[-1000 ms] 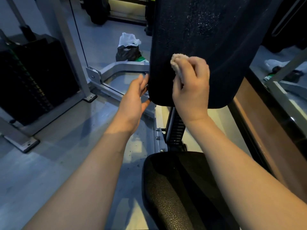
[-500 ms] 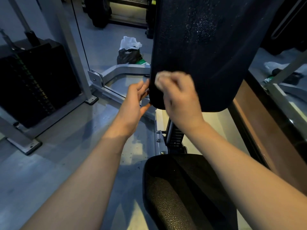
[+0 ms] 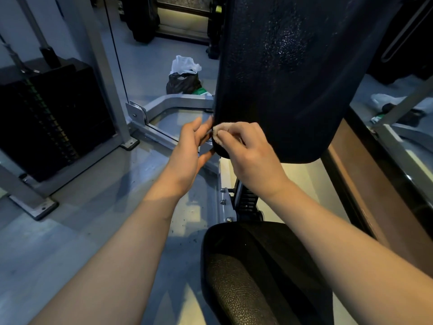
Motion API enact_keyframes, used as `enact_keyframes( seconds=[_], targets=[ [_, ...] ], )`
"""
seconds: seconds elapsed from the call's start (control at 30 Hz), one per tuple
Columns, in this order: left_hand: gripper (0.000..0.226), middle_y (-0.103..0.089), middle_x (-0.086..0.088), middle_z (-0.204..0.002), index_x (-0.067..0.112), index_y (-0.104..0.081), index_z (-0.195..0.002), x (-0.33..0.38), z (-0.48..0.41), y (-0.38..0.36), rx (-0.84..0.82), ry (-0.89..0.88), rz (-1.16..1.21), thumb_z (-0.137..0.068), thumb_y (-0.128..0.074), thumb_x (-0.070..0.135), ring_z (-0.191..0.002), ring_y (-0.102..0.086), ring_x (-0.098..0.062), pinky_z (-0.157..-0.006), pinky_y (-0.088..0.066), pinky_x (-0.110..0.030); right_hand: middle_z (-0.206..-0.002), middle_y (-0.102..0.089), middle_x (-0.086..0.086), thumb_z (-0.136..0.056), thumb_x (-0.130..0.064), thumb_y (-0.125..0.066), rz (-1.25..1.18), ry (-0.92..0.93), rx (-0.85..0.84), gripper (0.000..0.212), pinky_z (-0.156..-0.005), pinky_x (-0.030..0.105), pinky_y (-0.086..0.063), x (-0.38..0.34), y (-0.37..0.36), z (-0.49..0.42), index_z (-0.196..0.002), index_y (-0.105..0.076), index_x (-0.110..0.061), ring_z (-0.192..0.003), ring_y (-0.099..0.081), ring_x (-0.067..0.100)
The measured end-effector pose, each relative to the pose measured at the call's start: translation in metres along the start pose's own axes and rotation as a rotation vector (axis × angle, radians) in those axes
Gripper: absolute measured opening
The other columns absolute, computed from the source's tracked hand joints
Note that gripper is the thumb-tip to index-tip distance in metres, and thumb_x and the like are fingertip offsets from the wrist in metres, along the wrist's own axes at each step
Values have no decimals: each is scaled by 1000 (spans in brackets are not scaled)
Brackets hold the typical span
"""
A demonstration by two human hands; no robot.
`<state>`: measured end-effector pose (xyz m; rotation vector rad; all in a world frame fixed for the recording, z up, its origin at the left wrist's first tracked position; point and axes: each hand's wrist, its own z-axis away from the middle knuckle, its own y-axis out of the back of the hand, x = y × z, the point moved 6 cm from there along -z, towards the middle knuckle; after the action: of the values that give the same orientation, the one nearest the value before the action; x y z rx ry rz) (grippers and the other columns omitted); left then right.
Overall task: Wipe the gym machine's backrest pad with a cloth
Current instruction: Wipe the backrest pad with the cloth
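Note:
The black backrest pad [image 3: 293,78] stands upright and fills the upper middle of the view. My right hand [image 3: 248,156] grips a small, bunched, pale cloth [image 3: 223,131] and presses it against the pad's lower left corner. Just left of that corner is my left hand [image 3: 189,156], fingers spread, its fingertips touching the pad's left edge and holding nothing. Most of the cloth is hidden inside my right fist.
The black seat pad [image 3: 253,273] lies below the backrest. A black weight stack [image 3: 49,118] in a grey frame stands at the left. A dark bag with white plastic [image 3: 184,76] sits on the floor behind. A brown panel [image 3: 375,188] runs along the right.
My right hand has slid the cloth down and to the left across the pad, from its lower middle to the lower left corner. My left hand has stayed at the pad's left edge.

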<state>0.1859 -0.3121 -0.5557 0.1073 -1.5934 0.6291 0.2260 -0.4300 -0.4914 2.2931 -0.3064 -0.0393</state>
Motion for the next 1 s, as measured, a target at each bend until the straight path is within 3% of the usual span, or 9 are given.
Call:
enact_keyframes(
  seconds=[0.07,0.23,0.33,0.47,0.7,0.83,0.9,1.0],
  targets=[
    [65,-50,11,-153,21,-43,-154,1,1,0,-3,-10,0,-101,-22,54,-143,-41,-2,-118,-36,-41,-113,-64,14,-104,-13,-61,36,37,3,23,-74,42,-53,11,9,-14,-124,-70,-5,-97,-59,32],
    [59,-50,15,-152,23,-43,-154,2,5,-4,11,-14,-7,-107,-20,50,-142,-41,1,-116,-36,-35,-103,-64,16,-105,-13,-56,109,-164,329,21,-80,31,-42,37,50,-74,-112,-74,-4,-88,-59,35],
    [60,-49,13,-153,23,-42,-154,1,3,-4,11,-15,-8,-107,-18,51,-142,-40,1,-112,-37,-33,-111,-64,14,-106,-13,-56,46,-130,195,20,-83,35,-45,17,27,-45,-115,-72,-5,-91,-59,35],
    [63,-49,12,-154,22,-39,-156,-1,1,0,30,-8,0,-105,-20,55,-142,-40,-1,-114,-38,-37,-119,-62,12,-106,-16,-58,19,35,-31,25,-71,46,-54,5,9,-7,-126,-68,-4,-99,-54,30],
    [59,-46,15,-155,24,-36,-157,1,7,-6,60,9,-9,-109,-15,50,-144,-37,1,-116,-33,-34,-104,-65,16,-105,-17,-56,110,-166,328,23,-80,31,-41,30,48,-87,-111,-74,-5,-88,-59,34],
    [61,-46,12,-156,22,-40,-155,4,8,-8,45,4,-3,-108,-16,52,-144,-38,0,-118,-33,-37,-117,-62,12,-101,-9,-59,64,-66,97,22,-71,45,-51,8,16,-47,-121,-68,-6,-95,-53,31],
    [61,-47,11,-155,22,-41,-155,5,8,-9,49,5,1,-108,-17,52,-143,-38,0,-118,-33,-37,-118,-61,12,-99,-8,-62,64,7,11,26,-68,46,-53,9,17,-40,-124,-67,-8,-98,-52,30],
    [60,-48,14,-154,24,-41,-155,4,8,-9,49,7,-3,-108,-17,53,-144,-38,0,-119,-32,-38,-106,-62,14,-99,-7,-59,103,-72,174,21,-74,41,-49,26,43,-76,-116,-71,-9,-93,-56,33]
  ],
)
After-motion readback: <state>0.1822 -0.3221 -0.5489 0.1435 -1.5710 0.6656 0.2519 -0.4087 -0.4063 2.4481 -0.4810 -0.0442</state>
